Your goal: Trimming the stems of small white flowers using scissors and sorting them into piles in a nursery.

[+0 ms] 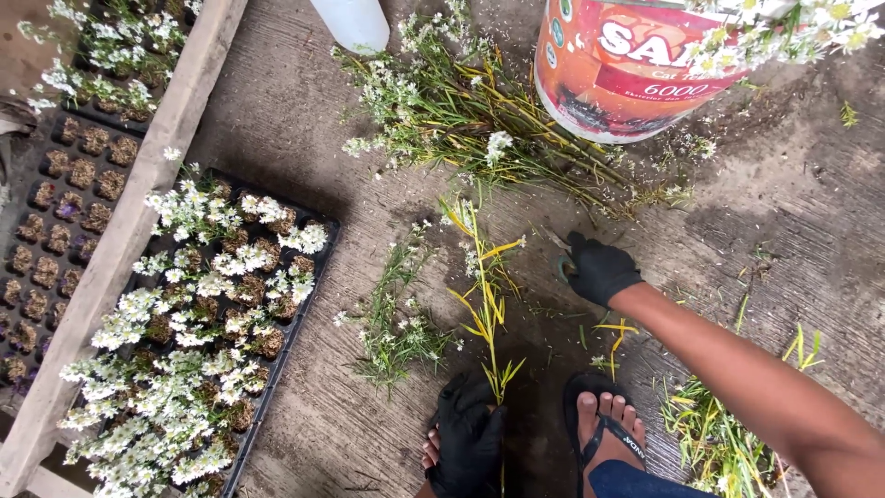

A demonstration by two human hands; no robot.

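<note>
Head camera, looking straight down, near concrete floor [304,83], hands below

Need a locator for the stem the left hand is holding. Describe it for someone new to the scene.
Start at the orange bucket at top. Go down the concrete to the gloved left hand at the bottom edge. The stem rises from it: one upright yellow-green stalk, apart from the flowered cuttings pile beside the bucket.
</note>
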